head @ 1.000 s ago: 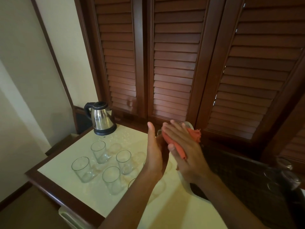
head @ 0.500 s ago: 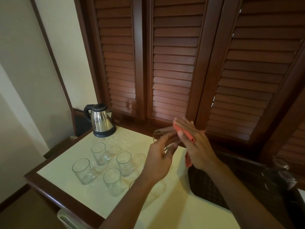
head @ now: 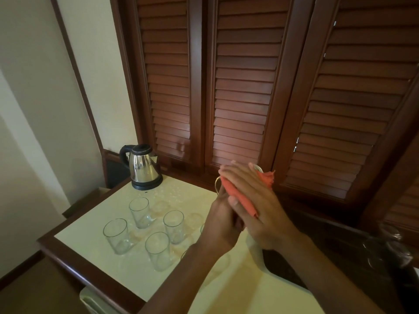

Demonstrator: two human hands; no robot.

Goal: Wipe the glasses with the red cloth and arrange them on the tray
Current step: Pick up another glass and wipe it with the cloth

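Two bare hands meet above the tabletop (head: 90,225), which serves as the landmark here. The right hand (head: 256,207) lies with fairly straight fingers pressed over a red cloth (head: 243,198), a soft, matte, coral-red fabric folded into a long strip with a ruffled corner poking out past the fingers. The cloth is wrapped against a held glass (head: 218,184), of which only a thin curved rim shows at the left of the fingers and again at the fingertips; the rest is hidden. The left hand (head: 221,225) curls around the glass from below and grips it.

The tabletop is a smooth, pale cream slab with a faintly mottled sheen, framed by a raised dark wooden edge. On its left half stand four clear, straight-sided tumblers (head: 156,250), upright and well apart from each other, open mouths up. Part of another glass rim peeks out from behind the left forearm. At the far left corner of the tabletop sits a kettle (head: 142,166) of polished steel with a black handle, lid and base.

At the right side of the tabletop lies a dark tray (head: 292,275) with a woven-looking texture and a rounded near corner; blurred clear glassware (head: 394,243) stands at its far right. Behind the tabletop rise louvred wooden shutters (head: 240,87), reddish brown. Bare cream surface lies between the tumblers and the tray.
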